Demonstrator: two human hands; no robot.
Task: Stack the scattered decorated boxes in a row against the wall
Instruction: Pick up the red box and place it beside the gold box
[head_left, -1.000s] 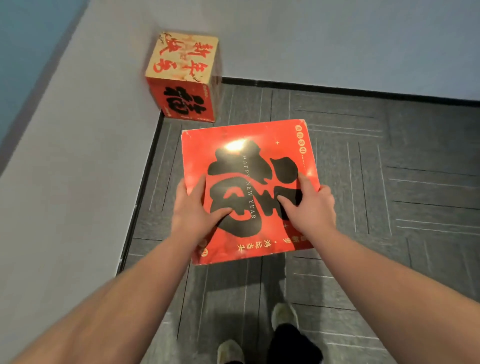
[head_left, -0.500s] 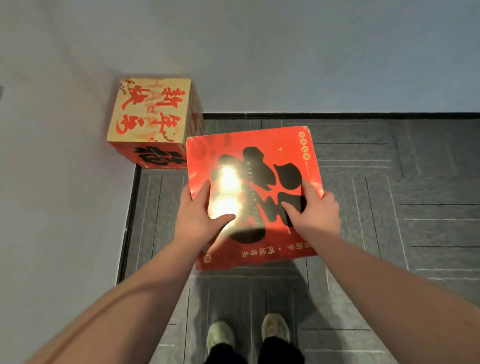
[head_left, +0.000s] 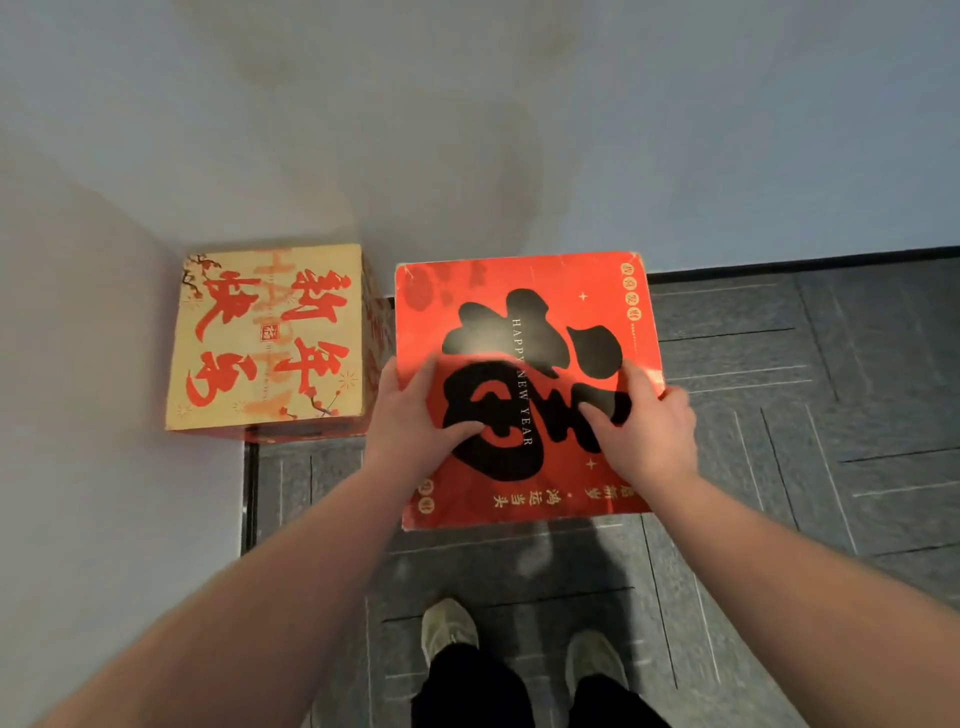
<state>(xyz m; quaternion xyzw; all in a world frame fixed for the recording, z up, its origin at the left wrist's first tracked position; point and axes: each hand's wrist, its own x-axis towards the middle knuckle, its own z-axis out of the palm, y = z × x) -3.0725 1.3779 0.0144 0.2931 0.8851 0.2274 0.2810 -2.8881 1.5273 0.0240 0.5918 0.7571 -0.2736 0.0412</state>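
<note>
– Where is the red box (head_left: 524, 384) sitting?

– Between both hands. The left hand (head_left: 415, 421) is clasping its left edge, thumb lying across the top; the right hand (head_left: 641, 426) is clasping the right edge likewise.

– And beyond the grip?

– Its far edge is meeting the wall (head_left: 519, 130). Just left of the left hand, the beige-topped box (head_left: 267, 338) is standing in the corner, a narrow gap between them.

Office-type room corner: grey carpet tiles (head_left: 831, 415), plain walls (head_left: 519, 130), black skirting (head_left: 805, 262).
</note>
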